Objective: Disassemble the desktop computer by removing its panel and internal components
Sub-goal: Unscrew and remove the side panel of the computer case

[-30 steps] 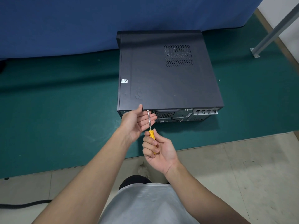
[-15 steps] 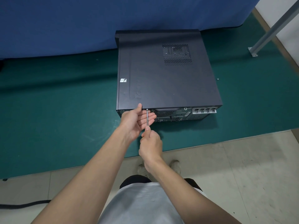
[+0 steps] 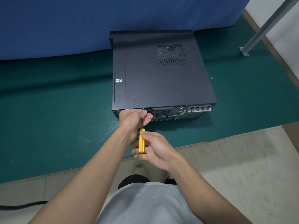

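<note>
A black desktop computer case (image 3: 161,81) lies flat on a green mat (image 3: 56,110), its side panel up and its rear ports facing me. A yellow-handled screwdriver (image 3: 141,141) points at a screw (image 3: 143,109) on the rear top edge. My left hand (image 3: 132,118) rests against the case's rear, its fingers curled round the metal shaft just below the screw. My right hand (image 3: 155,146) is at the handle, blurred, fingers stretched out behind it and the thumb tip touching its top.
A blue cloth (image 3: 64,21) hangs behind the case. A grey metal leg (image 3: 262,28) slants at the right. A small loose screw (image 3: 211,78) lies on the mat right of the case. A black cable (image 3: 21,206) crosses the tile floor (image 3: 242,167) at lower left.
My right hand gripped and turned the handle before; now its fingers have loosened and spread, leaving the yellow handle exposed. My left hand has stayed on the shaft.
</note>
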